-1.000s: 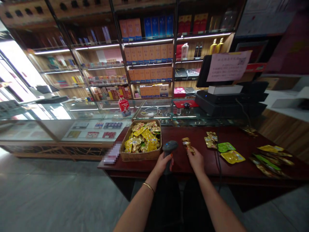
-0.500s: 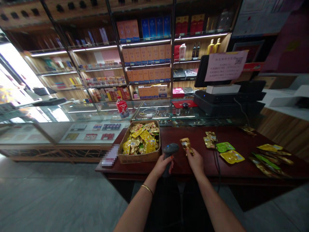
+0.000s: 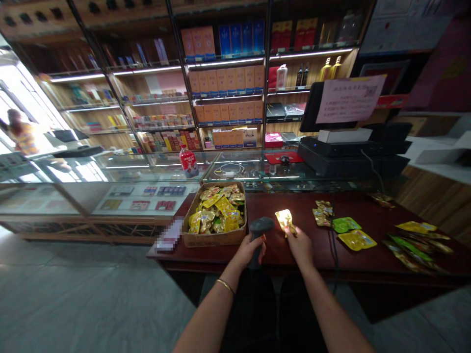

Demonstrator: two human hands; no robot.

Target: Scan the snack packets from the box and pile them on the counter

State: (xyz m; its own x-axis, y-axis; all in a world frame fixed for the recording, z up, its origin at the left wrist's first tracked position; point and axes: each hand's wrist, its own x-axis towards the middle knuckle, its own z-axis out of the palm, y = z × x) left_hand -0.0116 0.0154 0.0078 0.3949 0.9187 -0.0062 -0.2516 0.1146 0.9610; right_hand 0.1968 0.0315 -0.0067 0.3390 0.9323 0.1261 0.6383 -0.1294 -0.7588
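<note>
My left hand [image 3: 250, 249] is wrapped round the handle of a dark grey barcode scanner [image 3: 262, 225], whose head points right. Just across from it, my right hand [image 3: 300, 245] pinches a gold snack packet [image 3: 284, 218] by its lower end, above the table. Bright light from the scanner falls on this packet. Left of the scanner stands a cardboard box [image 3: 213, 239] heaped with gold and yellow snack packets [image 3: 222, 207]. To the right of my right hand lie small gold packets [image 3: 323, 213], a green packet [image 3: 346, 224] and a yellow packet [image 3: 356, 239].
Several packets [image 3: 415, 245] lie spread at the table's right end. A black cable [image 3: 333, 245] crosses the dark red table [image 3: 265, 201]. Behind are a glass counter with a red-labelled bottle [image 3: 189, 161] and a monitor [image 3: 311, 108]. A person [image 3: 24, 132] is at the far left.
The scanner's light now shines on the gold packet, which was unlit before. Both hands keep their grips. A person has come into sight at the far left as the view shifted slightly.
</note>
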